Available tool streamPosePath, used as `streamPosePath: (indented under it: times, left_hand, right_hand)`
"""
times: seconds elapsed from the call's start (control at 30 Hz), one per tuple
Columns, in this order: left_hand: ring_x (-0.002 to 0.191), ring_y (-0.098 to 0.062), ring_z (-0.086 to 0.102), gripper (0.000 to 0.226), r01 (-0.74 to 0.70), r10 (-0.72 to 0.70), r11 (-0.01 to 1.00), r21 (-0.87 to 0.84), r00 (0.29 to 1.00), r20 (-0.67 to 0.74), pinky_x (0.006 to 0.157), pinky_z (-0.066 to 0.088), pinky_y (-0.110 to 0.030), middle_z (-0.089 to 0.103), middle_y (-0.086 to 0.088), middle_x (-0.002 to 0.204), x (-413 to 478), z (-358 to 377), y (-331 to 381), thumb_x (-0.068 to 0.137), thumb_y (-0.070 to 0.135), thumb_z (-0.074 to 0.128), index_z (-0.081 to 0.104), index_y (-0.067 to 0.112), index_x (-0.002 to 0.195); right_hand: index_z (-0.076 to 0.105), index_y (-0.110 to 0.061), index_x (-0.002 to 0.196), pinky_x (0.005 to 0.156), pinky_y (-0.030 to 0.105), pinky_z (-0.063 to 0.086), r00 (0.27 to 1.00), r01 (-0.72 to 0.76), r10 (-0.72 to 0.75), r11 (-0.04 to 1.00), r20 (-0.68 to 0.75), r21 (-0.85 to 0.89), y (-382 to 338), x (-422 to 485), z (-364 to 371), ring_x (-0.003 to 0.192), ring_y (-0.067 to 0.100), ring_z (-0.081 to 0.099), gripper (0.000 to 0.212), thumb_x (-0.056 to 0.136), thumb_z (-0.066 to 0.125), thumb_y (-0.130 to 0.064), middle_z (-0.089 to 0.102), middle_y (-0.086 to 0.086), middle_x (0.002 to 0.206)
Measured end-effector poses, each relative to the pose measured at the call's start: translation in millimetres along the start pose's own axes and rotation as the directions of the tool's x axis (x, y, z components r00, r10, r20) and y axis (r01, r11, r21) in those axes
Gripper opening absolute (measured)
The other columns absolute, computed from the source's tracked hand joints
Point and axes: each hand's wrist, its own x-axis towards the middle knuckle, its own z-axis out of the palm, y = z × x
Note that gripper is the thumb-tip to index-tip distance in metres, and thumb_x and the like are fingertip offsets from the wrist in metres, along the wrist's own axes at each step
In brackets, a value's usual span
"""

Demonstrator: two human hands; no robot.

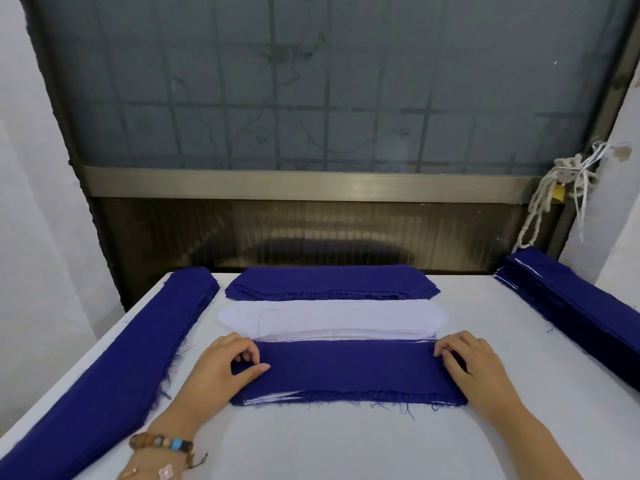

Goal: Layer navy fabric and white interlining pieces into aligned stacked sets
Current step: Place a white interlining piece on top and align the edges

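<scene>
Navy stack [346, 368] sat gripped at each end by curled fingers of L hand [221, 365] & R hand [474, 362]; white interlining [332, 318] lay just beyond.

Navy, counted: you have four stacks of cut navy fabric on the white surface [346, 441].
- long navy stack along your left edge [114, 362]: one
- long navy stack along your right edge [568, 306]: one
- short navy stack at the far centre [329, 280]: one
- short navy stack nearest you [346, 367]: one

Plies per stack: too fine to count.

White, counted: one pile of white interlining pieces [329, 318]. White layers also show in the nearest stack's front edge, number unreadable.

Loose dark thread [263, 317] on the white pile: one.

Your hands: two, left hand [221, 365] and right hand [474, 362].

Beaded bracelet [161, 441]: one.

Bundle of pale cords [568, 178]: one.
</scene>
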Motion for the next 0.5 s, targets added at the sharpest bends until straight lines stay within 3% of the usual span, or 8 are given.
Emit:
streamPosePath:
  times: [0.1, 0.2, 0.4, 0.5]
  left_hand:
    - [0.084, -0.009, 0.05, 0.018, 0.019, -0.02, 1.0, 0.013, 1.0, 0.007, 0.072, 0.044, -0.021, 0.057, 0.016, 0.084, 0, 1, -3, 0.079, 0.041, 0.076, 0.06, 0.032, 0.076]
    - [0.083, -0.007, 0.05, 0.018, 0.021, -0.022, 0.999, 0.044, 1.0, 0.015, 0.071, 0.044, -0.021, 0.057, 0.015, 0.08, 0, 2, -3, 0.08, 0.042, 0.074, 0.058, 0.034, 0.076]
    - [0.082, -0.004, 0.05, 0.027, 0.096, -0.122, 0.979, 0.178, 0.983, 0.138, 0.072, 0.04, -0.018, 0.055, 0.012, 0.083, 9, 0, 5, 0.08, 0.054, 0.066, 0.053, 0.031, 0.077]
    - [0.075, -0.006, 0.05, 0.028, 0.115, -0.187, 0.959, 0.258, 0.943, 0.275, 0.069, 0.041, -0.018, 0.054, 0.01, 0.083, 24, -9, 14, 0.083, 0.054, 0.064, 0.053, 0.029, 0.076]
  right_hand:
    - [0.056, -0.039, 0.084, 0.081, 0.03, 0.041, 1.0, 0.012, -0.012, 1.0, 0.015, -0.01, -5, -3, -1, 0.089, 0.006, 0.047, 0.012, 0.087, 0.064, -0.031, 0.053, -0.019, 0.094]
    - [0.055, -0.037, 0.085, 0.081, 0.03, 0.041, 1.0, 0.003, -0.001, 0.999, 0.029, -0.052, -8, -4, -2, 0.088, 0.006, 0.047, 0.013, 0.085, 0.067, -0.032, 0.051, -0.02, 0.093]
    - [0.054, -0.039, 0.092, 0.079, 0.026, 0.04, 0.998, 0.03, -0.02, 0.986, 0.066, -0.163, -11, 1, -4, 0.086, 0.006, 0.045, 0.006, 0.095, 0.05, -0.036, 0.048, -0.019, 0.089]
    - [0.058, -0.034, 0.09, 0.077, 0.025, 0.042, 0.997, 0.037, -0.018, 0.966, 0.078, -0.255, -14, 11, -7, 0.082, 0.007, 0.047, 0.026, 0.099, 0.036, -0.042, 0.051, -0.014, 0.084]
